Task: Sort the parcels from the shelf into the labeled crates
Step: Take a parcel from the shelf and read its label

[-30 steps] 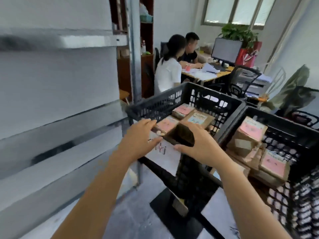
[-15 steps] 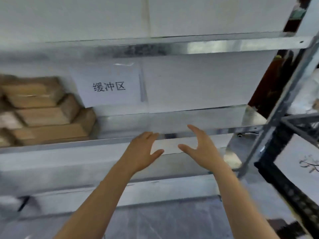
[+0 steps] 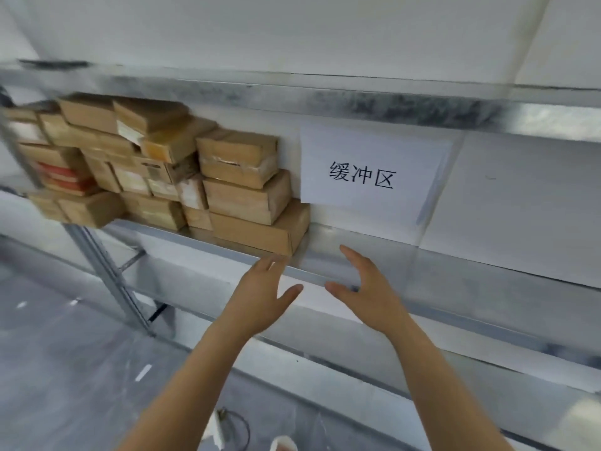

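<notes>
The parcels (image 3: 240,190), brown cardboard boxes, sit piled in a stack on the shelf (image 3: 471,271), up and to the left of both hands. The bottom parcel (image 3: 257,234) of the nearest column lies just above the left hand (image 3: 260,294), whose fingertips come up to its near corner; whether they touch it cannot be told. That hand is spread, fingers straight, thumb out to the right, holding nothing. The right hand (image 3: 367,291) is just beside it, palm turned toward the left one, fingers loosely apart and bare, with a gap between the two thumbs. Above the right hand a paper sign (image 3: 374,170) with three printed characters hangs on the white wall (image 3: 520,196). Higher up runs the upper shelf (image 3: 325,96). Down to the left of the left hand a metal post (image 3: 110,278) meets the grey floor (image 3: 65,369).
</notes>
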